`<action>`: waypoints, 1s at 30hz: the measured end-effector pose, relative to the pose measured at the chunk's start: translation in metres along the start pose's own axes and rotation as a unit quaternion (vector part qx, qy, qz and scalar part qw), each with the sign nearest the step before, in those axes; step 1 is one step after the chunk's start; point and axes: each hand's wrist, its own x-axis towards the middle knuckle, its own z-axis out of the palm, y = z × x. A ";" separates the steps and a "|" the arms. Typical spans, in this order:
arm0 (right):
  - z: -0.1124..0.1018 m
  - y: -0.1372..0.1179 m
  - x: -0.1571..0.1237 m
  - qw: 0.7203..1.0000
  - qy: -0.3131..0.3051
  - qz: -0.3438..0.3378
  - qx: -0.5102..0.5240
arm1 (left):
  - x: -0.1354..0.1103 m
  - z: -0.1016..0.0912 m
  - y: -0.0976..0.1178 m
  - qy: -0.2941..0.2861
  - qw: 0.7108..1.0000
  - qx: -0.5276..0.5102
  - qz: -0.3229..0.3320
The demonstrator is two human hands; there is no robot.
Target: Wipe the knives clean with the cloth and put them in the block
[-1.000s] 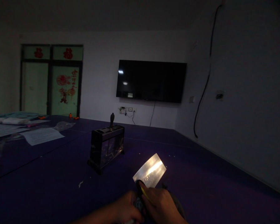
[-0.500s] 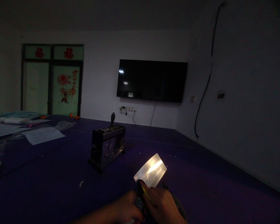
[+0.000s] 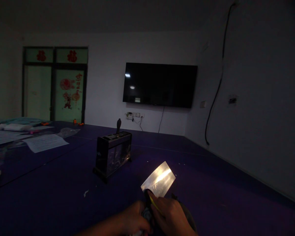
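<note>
A broad, shiny cleaver (image 3: 159, 178) points up and to the right, light glaring off its blade. My left hand (image 3: 135, 220) is closed around its handle end, where something greyish shows between the fingers; the handle itself is mostly hidden. My right hand (image 3: 173, 216) is closed on a black-and-yellow tool (image 3: 155, 206) lying at the base of the blade; its kind cannot be made out. Partly behind my right hand is a dark rounded object (image 3: 189, 216). Farther off, a black knife block (image 3: 114, 154) stands upright with one black knife handle (image 3: 118, 126) sticking out.
The purple-covered table (image 3: 211, 183) reaches to the walls. At left lie printed sheets (image 3: 46, 143), clear plastic (image 3: 68, 132), a folded cloth (image 3: 24, 121) and small orange items (image 3: 75, 121). White scraps (image 3: 86, 193) dot the surface. A television (image 3: 159, 85) hangs on the wall.
</note>
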 end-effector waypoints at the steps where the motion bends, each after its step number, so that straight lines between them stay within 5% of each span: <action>1: -0.001 0.000 0.000 1.000 -0.001 0.000 0.001 | 0.002 -0.001 -0.002 -0.004 1.000 0.003 -0.003; 10: 0.001 0.000 0.001 1.000 -0.010 0.014 0.015 | -0.005 0.002 0.011 -0.005 0.998 0.038 -0.053; 20: -0.002 -0.002 0.001 0.999 -0.029 0.036 0.023 | 0.003 -0.001 -0.002 -0.031 0.999 0.021 -0.034; 30: 0.000 0.000 -0.001 0.999 -0.020 0.029 0.026 | -0.003 0.003 0.012 -0.019 0.998 0.040 -0.054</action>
